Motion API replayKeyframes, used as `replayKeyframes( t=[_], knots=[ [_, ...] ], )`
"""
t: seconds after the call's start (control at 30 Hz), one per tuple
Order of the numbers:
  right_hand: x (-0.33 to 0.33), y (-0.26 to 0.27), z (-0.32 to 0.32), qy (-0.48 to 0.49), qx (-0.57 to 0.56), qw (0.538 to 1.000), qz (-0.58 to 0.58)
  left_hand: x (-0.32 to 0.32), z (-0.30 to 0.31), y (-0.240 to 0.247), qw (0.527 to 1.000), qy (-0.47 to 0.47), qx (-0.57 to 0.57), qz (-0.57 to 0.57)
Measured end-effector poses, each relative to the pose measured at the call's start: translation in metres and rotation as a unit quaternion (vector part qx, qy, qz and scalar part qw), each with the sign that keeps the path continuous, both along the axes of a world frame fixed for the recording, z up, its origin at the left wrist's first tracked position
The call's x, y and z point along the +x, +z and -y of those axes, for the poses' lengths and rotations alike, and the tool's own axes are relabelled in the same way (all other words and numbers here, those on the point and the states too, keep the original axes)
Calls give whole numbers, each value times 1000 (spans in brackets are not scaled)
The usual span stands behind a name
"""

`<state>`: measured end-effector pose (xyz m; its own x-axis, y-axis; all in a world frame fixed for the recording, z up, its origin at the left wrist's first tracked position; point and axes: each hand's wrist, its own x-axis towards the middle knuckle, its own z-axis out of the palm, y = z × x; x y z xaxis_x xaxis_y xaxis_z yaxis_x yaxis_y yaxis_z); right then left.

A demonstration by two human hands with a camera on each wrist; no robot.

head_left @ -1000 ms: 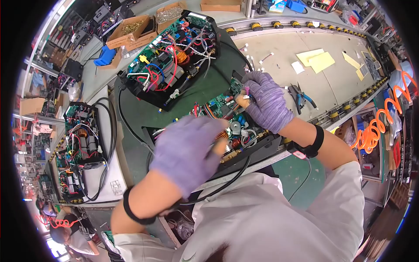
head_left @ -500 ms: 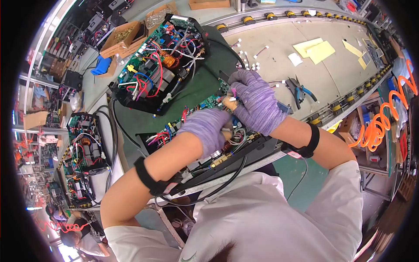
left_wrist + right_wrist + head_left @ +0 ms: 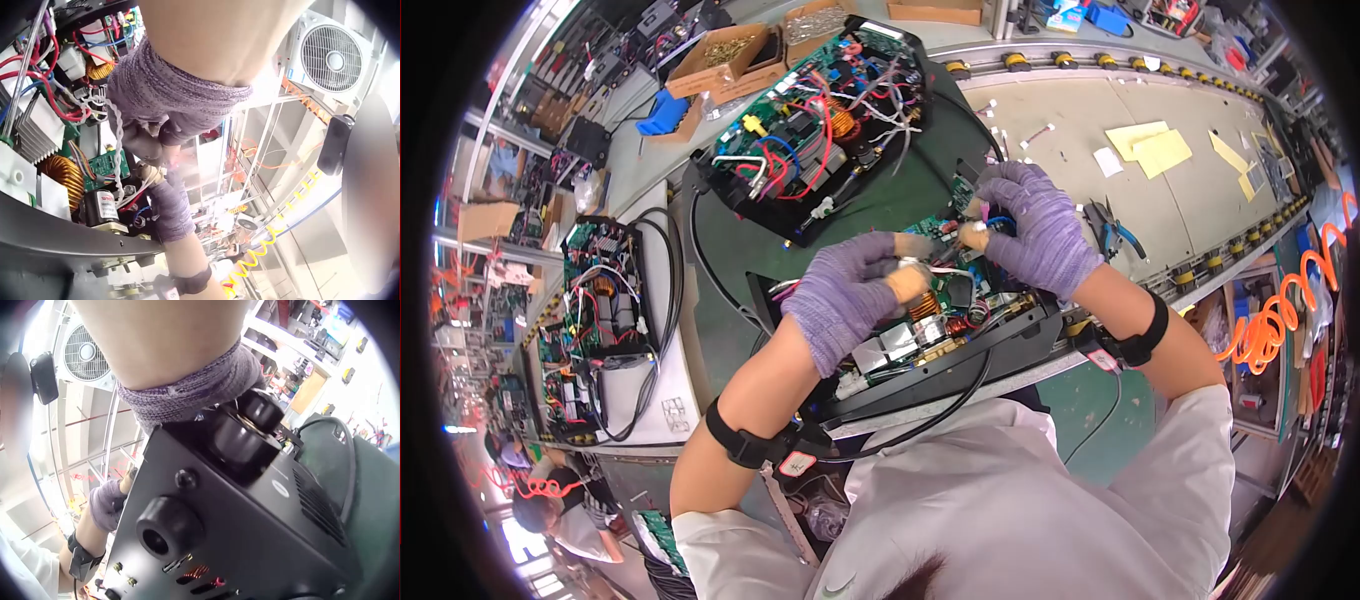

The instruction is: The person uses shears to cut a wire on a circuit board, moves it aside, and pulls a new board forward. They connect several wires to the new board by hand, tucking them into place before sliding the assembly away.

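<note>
Head view: the purple-gloved left hand has drawn back, thumb and forefinger apart, uncovering the copper-wound coil; the purple-gloved right hand (its grip I cannot tell) stays over the open black-cased circuit unit on the green mat.

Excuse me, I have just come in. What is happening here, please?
A gloved person works with both hands inside an open unit. The right hand seems to pinch thin wires; the left hand is near a copper coil, its grip unclear. Another open unit lies behind.
</note>
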<state>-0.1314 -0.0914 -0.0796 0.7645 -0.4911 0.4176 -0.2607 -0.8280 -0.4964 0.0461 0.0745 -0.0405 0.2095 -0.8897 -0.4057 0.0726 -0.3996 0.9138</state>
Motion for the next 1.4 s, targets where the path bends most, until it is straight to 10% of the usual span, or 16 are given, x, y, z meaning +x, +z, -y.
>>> replayKeyframes(
  t=[0.23, 0.37, 0.53, 1.17, 1.4],
  knots=[
    [-11, 34, -5, 11, -53, 998, -23, 1, -6, -26, 973, -96, 16, 211],
    [-20, 54, -37, 55, 144, 986, -67, 1, -10, -43, 974, -81, 22, 210],
    [-5, 24, -62, 69, 127, 976, -162, 4, -8, -47, 992, -72, 48, 93],
    [-1, 23, -68, 142, -252, 947, -138, 9, -13, -27, 971, -162, -2, 178],
    [6, 44, -50, 90, -149, 910, -376, -14, -81, 14, 806, -161, -71, 565]
  ],
)
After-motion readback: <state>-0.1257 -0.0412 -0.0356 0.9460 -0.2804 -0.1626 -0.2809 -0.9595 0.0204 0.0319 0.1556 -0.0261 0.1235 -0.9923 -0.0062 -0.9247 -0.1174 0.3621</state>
